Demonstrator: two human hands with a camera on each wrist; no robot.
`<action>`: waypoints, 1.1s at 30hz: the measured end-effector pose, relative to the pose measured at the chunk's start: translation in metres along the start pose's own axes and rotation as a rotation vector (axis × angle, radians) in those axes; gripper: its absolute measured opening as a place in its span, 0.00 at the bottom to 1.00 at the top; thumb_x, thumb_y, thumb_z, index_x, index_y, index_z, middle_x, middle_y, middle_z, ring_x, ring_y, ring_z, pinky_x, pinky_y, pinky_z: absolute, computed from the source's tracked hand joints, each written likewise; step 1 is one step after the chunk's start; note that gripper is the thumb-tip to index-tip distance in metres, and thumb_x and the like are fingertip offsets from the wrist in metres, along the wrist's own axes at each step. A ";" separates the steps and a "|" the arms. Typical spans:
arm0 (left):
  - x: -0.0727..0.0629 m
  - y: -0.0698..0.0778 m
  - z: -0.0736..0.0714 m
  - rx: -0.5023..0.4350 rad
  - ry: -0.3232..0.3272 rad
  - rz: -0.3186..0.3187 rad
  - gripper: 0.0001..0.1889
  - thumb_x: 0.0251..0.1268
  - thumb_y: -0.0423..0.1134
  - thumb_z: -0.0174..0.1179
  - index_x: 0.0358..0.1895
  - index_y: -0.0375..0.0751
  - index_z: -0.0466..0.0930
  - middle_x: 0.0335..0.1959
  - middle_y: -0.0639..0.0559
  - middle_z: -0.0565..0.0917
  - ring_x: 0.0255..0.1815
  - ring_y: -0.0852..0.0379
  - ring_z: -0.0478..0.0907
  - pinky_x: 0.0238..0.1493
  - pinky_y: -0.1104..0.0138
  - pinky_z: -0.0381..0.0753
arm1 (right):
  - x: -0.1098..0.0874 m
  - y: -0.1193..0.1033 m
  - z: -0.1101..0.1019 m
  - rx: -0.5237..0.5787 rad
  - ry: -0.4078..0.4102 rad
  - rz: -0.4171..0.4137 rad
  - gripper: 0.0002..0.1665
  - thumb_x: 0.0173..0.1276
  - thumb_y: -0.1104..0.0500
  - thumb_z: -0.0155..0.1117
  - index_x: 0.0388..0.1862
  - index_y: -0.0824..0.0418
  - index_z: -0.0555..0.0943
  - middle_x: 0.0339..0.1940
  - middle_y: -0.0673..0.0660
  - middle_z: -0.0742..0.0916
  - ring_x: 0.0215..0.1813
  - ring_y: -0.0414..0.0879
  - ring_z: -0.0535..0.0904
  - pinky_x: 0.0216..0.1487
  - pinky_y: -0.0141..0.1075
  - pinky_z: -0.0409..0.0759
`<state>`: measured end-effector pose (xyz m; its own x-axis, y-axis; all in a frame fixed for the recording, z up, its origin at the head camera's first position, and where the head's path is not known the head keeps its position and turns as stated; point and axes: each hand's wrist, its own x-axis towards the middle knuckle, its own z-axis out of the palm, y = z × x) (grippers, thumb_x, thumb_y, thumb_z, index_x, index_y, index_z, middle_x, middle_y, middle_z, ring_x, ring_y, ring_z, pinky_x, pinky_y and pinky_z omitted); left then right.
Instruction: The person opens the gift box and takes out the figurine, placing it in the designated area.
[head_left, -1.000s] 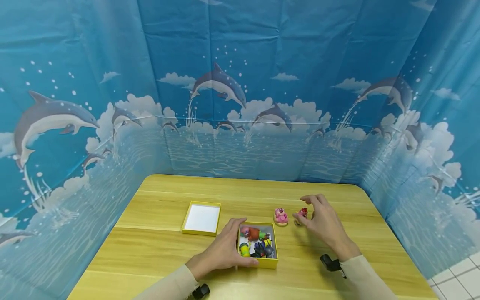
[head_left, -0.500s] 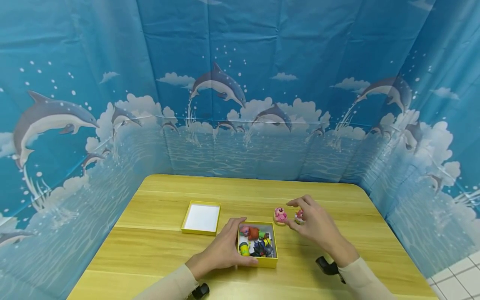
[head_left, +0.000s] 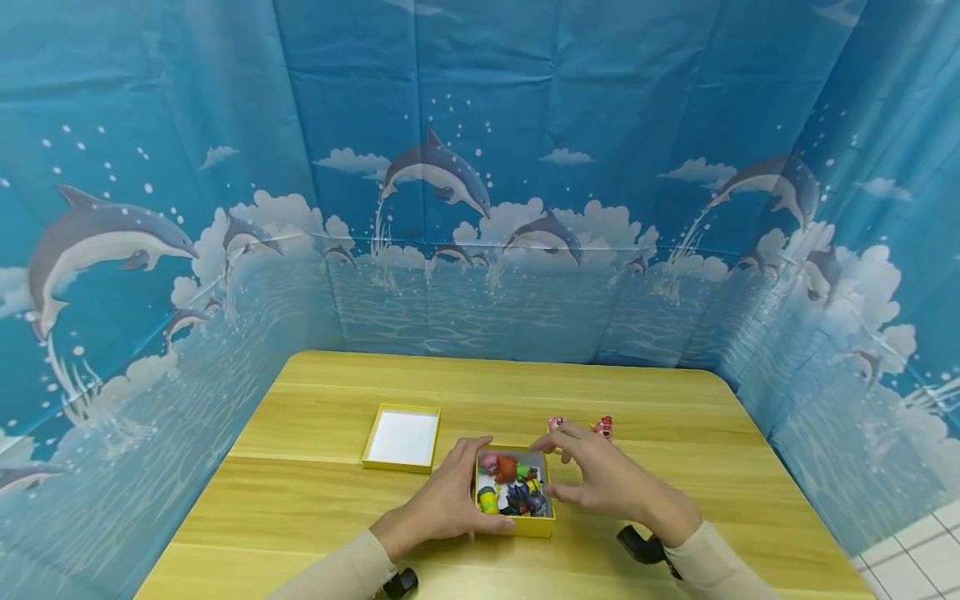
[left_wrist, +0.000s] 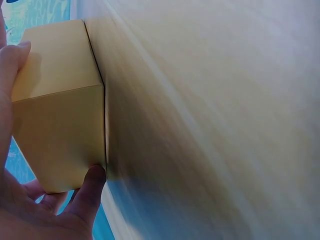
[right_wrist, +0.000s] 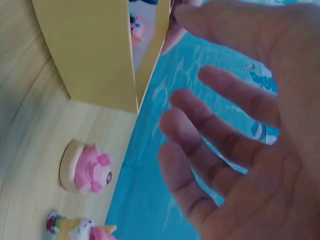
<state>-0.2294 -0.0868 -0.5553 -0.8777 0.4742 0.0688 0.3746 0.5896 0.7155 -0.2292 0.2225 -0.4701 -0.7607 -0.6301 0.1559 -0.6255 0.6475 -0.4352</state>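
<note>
A small yellow box (head_left: 534, 527) stands on the table with its top uncovered. In it lie several toy figures, among them a brown-red one (head_left: 505, 469), a yellow one (head_left: 488, 500) and a dark one (head_left: 517, 500). My left hand (head_left: 441, 498) grips the box from the left, thumb at the front wall, fingers toward the back. Over the box's right edge my right hand (head_left: 603, 477) hovers with fingers parted and nothing held. Behind it are a pink bear figure (right_wrist: 92, 169), partly hidden in the head view, and a second pink figure (head_left: 603, 427) with red on top.
The yellow box lid (head_left: 402, 436) lies inside-up on the table (head_left: 315, 492), to the left of the box. A blue dolphin-print curtain (head_left: 465, 308) hangs around the table's back and sides. White floor tiles (head_left: 911, 558) show at the lower right.
My right hand has moved left, from beside the two pink figures to the box's right edge. Both figures stay on the table. My left hand and the box have not visibly moved.
</note>
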 end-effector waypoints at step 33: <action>0.001 0.001 -0.002 -0.003 -0.011 0.014 0.68 0.60 0.75 0.84 0.95 0.48 0.57 0.87 0.45 0.71 0.83 0.45 0.77 0.81 0.41 0.83 | 0.038 -0.013 0.020 0.131 -0.315 -0.068 0.18 0.83 0.56 0.79 0.68 0.53 0.91 0.65 0.47 0.93 0.62 0.39 0.88 0.63 0.42 0.91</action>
<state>-0.2302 -0.0871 -0.5537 -0.8690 0.4898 0.0708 0.3858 0.5809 0.7167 -0.2471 0.1814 -0.4766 -0.6146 -0.7843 -0.0842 -0.6297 0.5521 -0.5466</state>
